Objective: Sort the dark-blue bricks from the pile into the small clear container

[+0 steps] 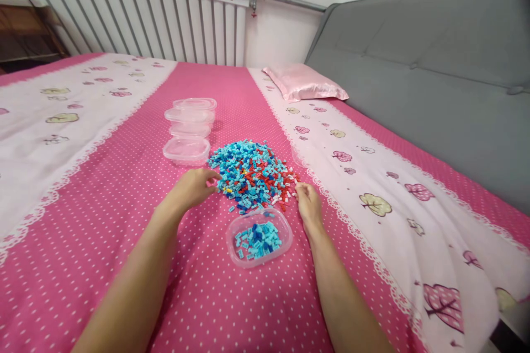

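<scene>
A mound of small toy building bricks [252,171], mostly light blue with darker blue, red, white and a few yellow ones, lies on the bedspread. At its left edge is my left hand [195,188], its fingers curved and slightly apart around the nearest bricks. My right hand [308,204] is by the right edge, beside red and white bricks. Its thumb and fingers are drawn together, and what they pinch, if anything, is too small to make out. In front of the mound, between my forearms, a clear plastic container [232,251] holds light and dark blue bricks.
Several clear plastic containers [186,149] stand in a row behind my left hand. A pink pillow [306,83] lies farther back on the pink dotted bedspread [256,309]. A grey padded headboard [422,66] rises at right, and a white radiator [165,22] lines the wall.
</scene>
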Motion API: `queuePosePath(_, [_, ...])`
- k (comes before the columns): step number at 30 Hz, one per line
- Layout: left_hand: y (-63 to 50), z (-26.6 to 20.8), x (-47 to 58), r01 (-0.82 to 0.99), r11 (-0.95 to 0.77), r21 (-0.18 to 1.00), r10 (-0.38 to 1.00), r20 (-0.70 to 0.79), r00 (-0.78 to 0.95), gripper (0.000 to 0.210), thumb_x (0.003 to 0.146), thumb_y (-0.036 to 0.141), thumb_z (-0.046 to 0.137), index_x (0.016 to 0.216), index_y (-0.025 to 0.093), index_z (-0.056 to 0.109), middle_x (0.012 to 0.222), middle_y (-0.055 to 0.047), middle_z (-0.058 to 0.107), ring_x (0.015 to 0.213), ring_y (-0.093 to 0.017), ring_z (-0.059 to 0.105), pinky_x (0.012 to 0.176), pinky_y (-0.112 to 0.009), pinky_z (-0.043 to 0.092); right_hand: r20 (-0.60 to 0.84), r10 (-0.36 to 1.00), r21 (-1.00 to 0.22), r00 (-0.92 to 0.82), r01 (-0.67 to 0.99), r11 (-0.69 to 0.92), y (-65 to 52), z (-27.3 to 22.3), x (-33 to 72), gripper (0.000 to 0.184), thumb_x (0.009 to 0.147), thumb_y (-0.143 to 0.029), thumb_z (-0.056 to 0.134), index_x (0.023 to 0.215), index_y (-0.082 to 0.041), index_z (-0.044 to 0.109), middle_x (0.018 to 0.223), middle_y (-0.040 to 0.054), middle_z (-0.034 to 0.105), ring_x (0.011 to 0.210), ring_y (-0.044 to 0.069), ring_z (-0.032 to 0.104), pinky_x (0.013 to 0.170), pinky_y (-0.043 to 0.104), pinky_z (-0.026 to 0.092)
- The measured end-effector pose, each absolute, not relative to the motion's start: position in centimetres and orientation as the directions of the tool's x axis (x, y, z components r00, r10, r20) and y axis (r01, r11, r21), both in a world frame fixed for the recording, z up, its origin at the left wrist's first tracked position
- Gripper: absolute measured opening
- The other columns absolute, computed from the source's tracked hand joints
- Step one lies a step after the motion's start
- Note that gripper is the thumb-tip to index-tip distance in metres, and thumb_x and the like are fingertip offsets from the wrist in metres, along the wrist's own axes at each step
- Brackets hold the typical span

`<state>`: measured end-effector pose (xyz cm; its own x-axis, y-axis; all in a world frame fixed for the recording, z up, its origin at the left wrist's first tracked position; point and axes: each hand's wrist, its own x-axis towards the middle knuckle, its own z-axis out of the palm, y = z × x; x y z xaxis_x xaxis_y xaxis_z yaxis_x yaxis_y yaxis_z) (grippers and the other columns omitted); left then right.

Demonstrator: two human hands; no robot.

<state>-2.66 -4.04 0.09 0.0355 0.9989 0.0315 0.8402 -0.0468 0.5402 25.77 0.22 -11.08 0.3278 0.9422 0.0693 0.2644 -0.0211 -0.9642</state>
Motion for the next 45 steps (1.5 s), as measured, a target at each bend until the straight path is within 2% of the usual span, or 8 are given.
queuePosePath(8, [-2.5,-3.7,-1.0,0.885,0.107,0.454,0.989,-0.136,-0.050,0.059,0.054,0.029,0.069,0.108,0.011,0.055,0.074,-0.004,0.063,0.072,-0.022,0.059,0.064,-0.029,0.044,0.082,0.947,-0.962,0.311,0.272,-0.006,0.0,-10.7,25.7,0.042,0.073,-0.053,0.049,0.091,-0.017,0.060,0.090,0.0074,0.066,0.081,0.021,0.060,0.077,0.034,0.044])
queuePosePath(11, [-2.2,-4.5,0.8,0.820,0.104,0.563,0.994,-0.080,-0.072,0.075,0.055,0.024,0.070,0.124,0.008,0.045,0.084,-0.007,0.064,0.074,-0.021,0.060,0.068,-0.030,0.046,0.079,0.948,-0.962,0.307,0.272,-0.008,0.0,-10.5,25.6,0.041,0.072,-0.052,0.049,0.091,-0.017,0.060,0.090,0.0076,0.066,0.081,0.022,0.061,0.077,0.034,0.044])
queuePosePath(19, [-1.6,-5.4,2.9,0.363,-0.063,0.930,0.981,0.125,-0.150,0.065,0.062,0.018,0.064,0.125,0.014,0.047,0.098,-0.008,0.061,0.066,-0.012,0.059,0.067,-0.030,0.051,0.085,0.950,-0.954,0.301,0.298,-0.009,-0.2,-10.3,25.6,0.041,0.072,-0.053,0.049,0.091,-0.018,0.061,0.091,0.0074,0.067,0.084,0.022,0.061,0.078,0.034,0.044])
queuePosePath(24, [-1.2,-4.7,2.1,0.165,-0.217,0.962,0.961,0.240,-0.138,0.057,0.066,0.025,0.062,0.121,0.014,0.050,0.108,-0.011,0.061,0.083,-0.015,0.062,0.078,-0.032,0.050,0.081,0.952,-0.949,0.294,0.316,-0.016,-0.3,-10.1,25.6,0.043,0.073,-0.053,0.049,0.093,-0.017,0.061,0.092,0.0081,0.067,0.082,0.021,0.061,0.077,0.033,0.044])
queuePosePath(30, [-1.4,-3.1,0.2,0.378,-0.228,0.898,0.934,0.311,-0.176,0.037,0.070,0.029,0.057,0.102,0.012,0.063,0.096,-0.010,0.067,0.082,-0.019,0.062,0.074,-0.032,0.049,0.071,0.951,-0.947,0.302,0.319,-0.030,-0.2,-10.1,25.6,0.043,0.072,-0.053,0.050,0.092,-0.017,0.061,0.091,0.0081,0.067,0.081,0.021,0.061,0.076,0.033,0.044])
queuePosePath(34, [-1.8,-2.5,-0.8,0.667,-0.124,0.735,0.929,0.322,-0.182,0.029,0.071,0.026,0.054,0.093,0.014,0.067,0.084,-0.007,0.069,0.073,-0.018,0.062,0.071,-0.031,0.047,0.070,0.951,-0.950,0.300,0.312,-0.029,-0.2,-9.9,25.5,0.043,0.071,-0.052,0.051,0.091,-0.016,0.062,0.091,0.0081,0.067,0.082,0.021,0.061,0.077,0.033,0.044])
queuePosePath(38, [-2.4,-2.4,-0.9,0.864,0.016,0.503,0.970,0.202,-0.135,0.025,0.069,0.024,0.054,0.088,0.016,0.069,0.079,-0.006,0.068,0.072,-0.020,0.061,0.066,-0.030,0.044,0.063,0.953,-0.947,0.298,0.318,-0.037,-0.4,-9.7,25.4,0.039,0.070,-0.049,0.052,0.090,-0.017,0.062,0.092,0.0078,0.067,0.083,0.021,0.061,0.078,0.033,0.044])
queuePosePath(45, [-2.5,-2.9,-1.0,0.905,0.116,0.409,0.990,0.025,-0.138,0.028,0.070,0.018,0.053,0.094,0.018,0.067,0.086,-0.006,0.069,0.077,-0.020,0.062,0.066,-0.027,0.043,0.076,0.953,-0.951,0.293,0.309,-0.019,-0.3,-9.9,25.5,0.037,0.070,-0.047,0.053,0.090,-0.017,0.062,0.092,0.0073,0.067,0.082,0.020,0.060,0.078,0.033,0.044])
